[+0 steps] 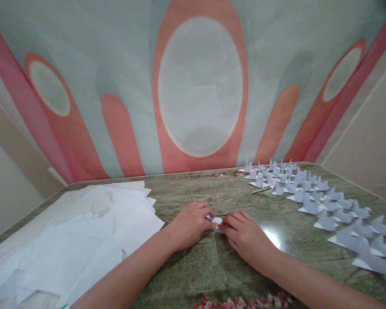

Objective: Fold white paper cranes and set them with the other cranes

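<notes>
A small folded piece of white paper (218, 220) lies low over the middle of the table, between my two hands. My left hand (194, 223) pinches its left side with thumb and fingers. On the right side, my right hand (244, 234) grips it, fingers closed and bent inward. Both hands partly cover the paper, so its full shape is hidden. Rows of folded white paper birds (309, 204) stand to the right of my right hand. Left of my left arm spreads a pile of white paper sheets (80, 231).
The wood-patterned table (186, 184) has printed flowers (244, 301) near its front edge and a bright light reflection right of centre. Behind it rises a backdrop (201, 86) with coral and pale green shapes. Plain walls (373, 120) flank both sides.
</notes>
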Demonstrator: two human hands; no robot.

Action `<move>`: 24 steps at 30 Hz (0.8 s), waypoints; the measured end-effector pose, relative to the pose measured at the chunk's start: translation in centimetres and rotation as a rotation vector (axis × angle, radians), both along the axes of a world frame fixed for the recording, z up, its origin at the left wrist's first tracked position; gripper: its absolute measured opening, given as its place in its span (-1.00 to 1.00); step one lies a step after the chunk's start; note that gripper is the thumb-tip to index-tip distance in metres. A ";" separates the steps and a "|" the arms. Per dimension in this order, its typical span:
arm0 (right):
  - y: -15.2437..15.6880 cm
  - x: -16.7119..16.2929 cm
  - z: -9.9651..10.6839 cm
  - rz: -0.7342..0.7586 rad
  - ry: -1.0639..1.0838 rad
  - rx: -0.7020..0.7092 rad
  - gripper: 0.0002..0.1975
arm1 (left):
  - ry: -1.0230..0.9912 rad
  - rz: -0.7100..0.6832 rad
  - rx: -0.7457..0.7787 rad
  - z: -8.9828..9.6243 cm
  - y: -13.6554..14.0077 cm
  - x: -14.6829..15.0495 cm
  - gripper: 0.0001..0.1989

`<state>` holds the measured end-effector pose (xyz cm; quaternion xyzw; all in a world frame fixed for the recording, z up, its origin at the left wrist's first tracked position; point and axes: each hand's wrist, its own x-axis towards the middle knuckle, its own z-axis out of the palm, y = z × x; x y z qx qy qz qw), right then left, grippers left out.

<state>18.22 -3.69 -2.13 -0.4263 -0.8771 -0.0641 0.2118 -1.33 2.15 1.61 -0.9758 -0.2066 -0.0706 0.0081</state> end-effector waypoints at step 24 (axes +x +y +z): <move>0.0 -0.1 -0.8 0.053 -0.130 0.059 -0.82 | 0.042 0.072 -0.071 1.1 -0.5 -0.9 -0.61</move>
